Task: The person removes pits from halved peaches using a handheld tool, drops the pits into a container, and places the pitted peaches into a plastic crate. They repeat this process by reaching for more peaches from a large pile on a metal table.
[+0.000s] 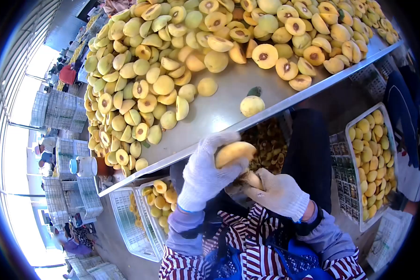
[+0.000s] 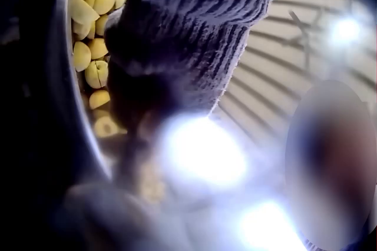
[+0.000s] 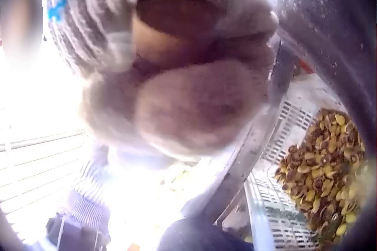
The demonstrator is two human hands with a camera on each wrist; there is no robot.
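In the head view my gloved left hand [image 1: 198, 175] holds a yellow peach piece [image 1: 235, 153] between thumb and fingers, close over my lap. My gloved right hand [image 1: 284, 195] grips a tool by its pale wooden handle [image 1: 253, 181], just below the peach. The tool's working end is hidden between the hands. From the right wrist, the handle's round butt [image 3: 177, 18] shows within the curled glove. The left wrist view mostly shows the glove's dark ribbed cuff [image 2: 182, 45]. A whole-looking peach [image 1: 252, 106] sits near the metal table's edge [image 1: 228, 129].
Many halved peaches [image 1: 140, 88] are heaped on the table. A crate of peaches [image 1: 382, 112] stands at right, and white crates [image 1: 126, 224] stand at left. Below the table edge, a crate [image 3: 262, 204] holds pits and scraps. Stacked crates and other people are at far left.
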